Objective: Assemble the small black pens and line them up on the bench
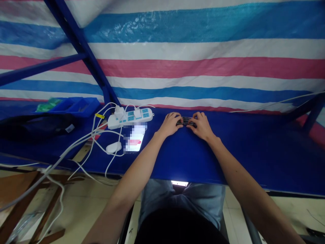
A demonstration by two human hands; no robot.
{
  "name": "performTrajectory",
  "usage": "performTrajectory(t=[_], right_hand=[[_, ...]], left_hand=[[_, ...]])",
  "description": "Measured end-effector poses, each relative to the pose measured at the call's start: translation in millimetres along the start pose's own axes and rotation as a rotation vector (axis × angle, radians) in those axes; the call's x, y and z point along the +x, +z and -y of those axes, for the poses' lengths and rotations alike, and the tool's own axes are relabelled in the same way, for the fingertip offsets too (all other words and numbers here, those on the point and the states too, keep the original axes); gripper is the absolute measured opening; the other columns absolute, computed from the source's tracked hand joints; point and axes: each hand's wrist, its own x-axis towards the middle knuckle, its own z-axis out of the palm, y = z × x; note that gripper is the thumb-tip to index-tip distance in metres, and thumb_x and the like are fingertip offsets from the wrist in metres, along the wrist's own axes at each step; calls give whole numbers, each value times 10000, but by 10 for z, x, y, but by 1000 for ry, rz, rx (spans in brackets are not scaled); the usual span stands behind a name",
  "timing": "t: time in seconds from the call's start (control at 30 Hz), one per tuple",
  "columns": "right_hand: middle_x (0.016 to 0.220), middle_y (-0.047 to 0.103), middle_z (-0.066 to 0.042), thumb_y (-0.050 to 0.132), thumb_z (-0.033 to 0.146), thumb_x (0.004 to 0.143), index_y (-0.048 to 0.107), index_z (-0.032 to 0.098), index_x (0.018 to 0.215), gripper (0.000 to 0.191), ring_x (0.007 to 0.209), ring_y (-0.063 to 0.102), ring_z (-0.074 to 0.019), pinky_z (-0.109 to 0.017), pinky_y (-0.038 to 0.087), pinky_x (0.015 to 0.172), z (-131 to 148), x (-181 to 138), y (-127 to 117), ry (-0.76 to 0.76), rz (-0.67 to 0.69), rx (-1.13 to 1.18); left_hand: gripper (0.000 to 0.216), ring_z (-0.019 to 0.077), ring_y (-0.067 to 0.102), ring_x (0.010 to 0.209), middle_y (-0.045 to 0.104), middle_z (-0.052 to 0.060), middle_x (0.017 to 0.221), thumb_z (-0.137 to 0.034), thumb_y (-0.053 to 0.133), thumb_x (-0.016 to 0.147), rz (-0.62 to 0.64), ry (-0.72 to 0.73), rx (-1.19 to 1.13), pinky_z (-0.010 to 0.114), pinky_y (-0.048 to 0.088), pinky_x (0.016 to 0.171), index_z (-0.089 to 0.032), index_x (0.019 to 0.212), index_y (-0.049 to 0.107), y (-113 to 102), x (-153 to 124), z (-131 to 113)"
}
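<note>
A small bundle of dark, slim, stick-like pieces (pixel 187 120) lies side by side near the back of the blue table (pixel 188 156). Their exact kind is too small to make out. My left hand (pixel 169 125) closes on the left end of the bundle, thumb in front and fingers behind. On the right end, my right hand (pixel 202 126) grips in the same way with curled fingers. Between the two hands only a short middle stretch of the pieces shows; both ends are hidden by my fingers.
Left of my hands are a white power strip (pixel 129 118) with plugs, a lit phone (pixel 137 139), a white rounded device (pixel 113 147) and tangled white cables. Farther left sit blue bins (pixel 81 106) and a dark bag (pixel 38 127). Behind hangs a striped sheet (pixel 203 67).
</note>
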Motion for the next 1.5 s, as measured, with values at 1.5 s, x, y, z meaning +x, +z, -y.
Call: performTrajectory(t=[1.5], right_hand=[[978, 760, -108, 539, 243, 1026, 745, 198, 1079, 217, 864, 639, -258, -378, 478, 777, 184, -133, -161, 8, -126, 94]], left_hand=[[392, 201, 630, 807, 704, 5, 767, -382, 450, 1099, -141, -36, -165, 387, 443, 904, -209, 831, 677, -27, -21, -157]])
